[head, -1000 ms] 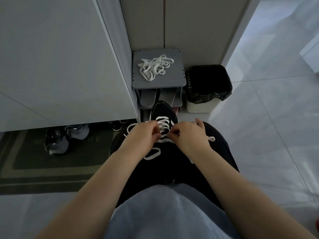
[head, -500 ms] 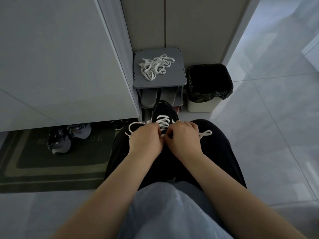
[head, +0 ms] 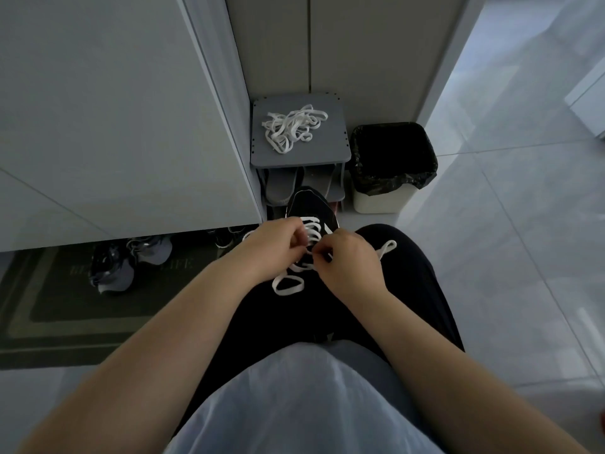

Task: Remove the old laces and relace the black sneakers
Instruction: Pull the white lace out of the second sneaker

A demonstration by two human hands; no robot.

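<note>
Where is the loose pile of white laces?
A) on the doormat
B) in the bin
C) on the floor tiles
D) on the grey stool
D: the laces lie tangled on top of the stool, which stands left of the bin.

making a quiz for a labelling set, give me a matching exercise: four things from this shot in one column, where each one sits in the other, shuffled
Things
1. black sneaker
2. loose pile of white laces
3. bin
4. grey shoes

Places
a. on the dark mat
b. on the floor, right of the grey stool
c. on top of the grey stool
d. on the lap, between the left hand and right hand, which work its lace

Pairs: 1-d, 2-c, 3-b, 4-a
</note>
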